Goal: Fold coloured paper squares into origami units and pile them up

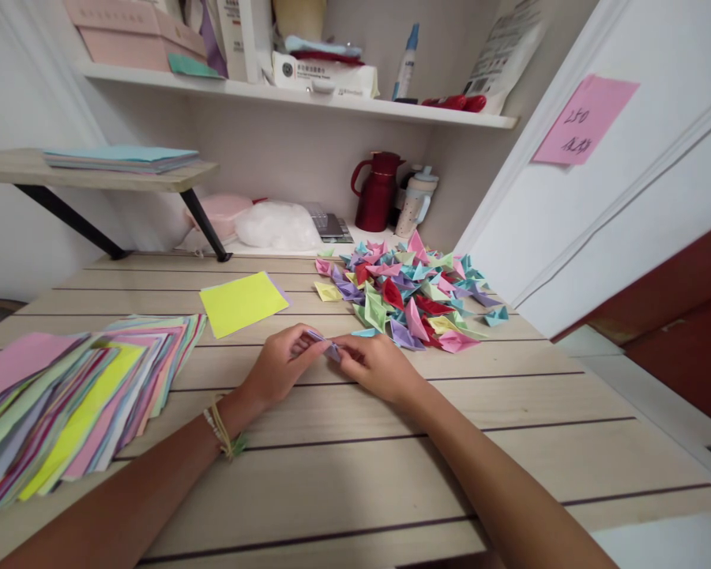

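Between my two hands is a small folded piece of purple paper (332, 351), held just above the table. My left hand (280, 362) pinches its left end, with the thumb along the near side. On the other end, the fingers of my right hand (380, 365) are closed; my fingers cover much of the paper. Just beyond my right hand lies a heap of folded paper boats (415, 296) in pink, red, green, purple, blue and yellow. A yellow sheet (242, 303) rests flat beyond my left hand, with a purple edge showing under it.
Fanned stacks of coloured paper (88, 395) cover the table's left side. A small raised shelf (201, 175) on black legs stands at the back left. Behind the boats are a red jug (379, 194) and a pale tumbler (415, 201). A pink note (586, 120) hangs at the right.
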A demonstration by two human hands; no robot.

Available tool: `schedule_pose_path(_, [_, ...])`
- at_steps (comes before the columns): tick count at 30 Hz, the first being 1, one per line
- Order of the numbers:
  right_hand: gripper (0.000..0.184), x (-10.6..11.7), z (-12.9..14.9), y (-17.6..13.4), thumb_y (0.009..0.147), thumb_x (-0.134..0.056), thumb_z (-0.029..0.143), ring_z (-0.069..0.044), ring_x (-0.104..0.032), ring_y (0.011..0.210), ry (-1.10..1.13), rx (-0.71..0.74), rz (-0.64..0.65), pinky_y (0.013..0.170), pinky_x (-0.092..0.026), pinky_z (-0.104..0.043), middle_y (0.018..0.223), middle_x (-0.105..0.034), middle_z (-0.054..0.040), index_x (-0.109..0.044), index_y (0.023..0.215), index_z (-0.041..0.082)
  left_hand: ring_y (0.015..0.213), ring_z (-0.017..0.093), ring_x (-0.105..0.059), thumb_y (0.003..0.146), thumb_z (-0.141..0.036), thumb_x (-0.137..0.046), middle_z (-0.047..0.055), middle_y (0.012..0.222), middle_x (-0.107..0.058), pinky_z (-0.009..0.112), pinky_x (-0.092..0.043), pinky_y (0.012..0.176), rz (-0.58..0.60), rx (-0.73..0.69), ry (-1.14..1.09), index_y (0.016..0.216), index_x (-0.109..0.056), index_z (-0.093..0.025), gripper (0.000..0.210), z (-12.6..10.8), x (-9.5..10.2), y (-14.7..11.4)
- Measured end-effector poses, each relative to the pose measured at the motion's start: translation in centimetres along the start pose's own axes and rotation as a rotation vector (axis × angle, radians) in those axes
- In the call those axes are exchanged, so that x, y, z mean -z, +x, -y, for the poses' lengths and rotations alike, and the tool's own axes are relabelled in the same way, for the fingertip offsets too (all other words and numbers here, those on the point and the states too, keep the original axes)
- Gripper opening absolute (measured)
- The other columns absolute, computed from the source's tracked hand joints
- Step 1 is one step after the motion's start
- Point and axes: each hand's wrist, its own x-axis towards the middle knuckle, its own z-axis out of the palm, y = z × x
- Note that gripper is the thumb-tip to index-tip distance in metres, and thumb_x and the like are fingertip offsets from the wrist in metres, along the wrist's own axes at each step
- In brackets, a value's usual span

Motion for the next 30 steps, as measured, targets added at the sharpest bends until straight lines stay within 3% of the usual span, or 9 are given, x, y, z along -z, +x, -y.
schedule_pose_path(5, [0.022,0.0,0.2,-0.1,0.084,-0.047,0.027,-0.013,-0.053,0.057,-0.2,-0.03,-0.079,0.051,-0.023,-0.024,0.067,-0.066,-0.001,-0.068,0.089,0.023,0.072,0.016,-0.062,0.08,-0.037,-0.054,0.002,0.077,-0.066,0.026,-0.049,0.067,-0.023,-0.004,0.021,0.087,-0.061,-0.017,0.022,0.2,0.0,-0.1])
schedule_pose_path(9, [0.022,0.0,0.1,-0.1,0.086,-0.047,0.03,-0.014,-0.057,0.063,-0.222,0.023,-0.082,0.051,-0.023,-0.025,0.072,-0.068,-0.0024,-0.067,0.08,0.022,0.073,0.017,-0.061,0.082,-0.036,-0.051,0.003,0.078,-0.065,0.027,-0.049,0.069,-0.041,-0.034,0.042,0.085,-0.062,-0.017,0.022,0.3,0.0,0.0])
schedule_pose_path(16, [0.02,-0.3,0.0,-0.1,0.086,-0.049,0.026,-0.015,-0.061,0.07,-0.045,0.013,-0.119,0.061,-0.037,-0.022,0.082,-0.07,-0.0023,-0.065,0.096,0.023,0.077,0.016,-0.06,0.082,-0.032,-0.053,0.004,0.083,-0.066,0.026,-0.046,0.073,0.031,-0.103,0.087,0.088,-0.064,-0.017,0.019,-0.2,0.2,0.0])
schedule_pose_path(23, [0.018,-0.8,0.1,0.0,0.081,-0.051,0.018,-0.015,-0.061,0.069,0.06,0.027,-0.26,0.064,-0.042,-0.023,0.079,-0.069,-0.0042,-0.066,0.092,0.019,0.081,0.018,-0.061,0.078,-0.034,-0.058,0.006,0.089,-0.066,0.028,-0.049,0.073,0.043,-0.01,-0.038,0.112,-0.053,-0.017,0.038,-0.4,-0.3,-0.2])
schedule_pose_path(26, [0.016,-1.3,0.1,0.1,0.078,-0.053,0.019,-0.014,-0.06,0.066,0.195,0.011,-0.326,0.062,-0.044,-0.022,0.075,-0.068,-0.0028,-0.065,0.087,0.019,0.084,0.019,-0.063,0.08,-0.034,-0.055,0.007,0.096,-0.067,0.03,-0.05,0.077,0.041,0.008,-0.08,0.104,-0.058,-0.018,0.029,-0.1,-0.3,-0.1])
schedule_pose_path(30, [0.012,-1.8,-0.1,0.5,0.074,-0.053,0.019,-0.012,-0.056,0.055,0.394,-0.087,-0.368,0.053,-0.044,-0.021,0.063,-0.064,-0.001,-0.063,0.079,0.016,0.074,0.017,-0.065,0.081,-0.034,-0.053,0.005,0.087,-0.068,0.029,-0.052,0.072,0.006,0.054,-0.197,0.094,-0.061,-0.017,0.023,0.7,-0.1,0.3])
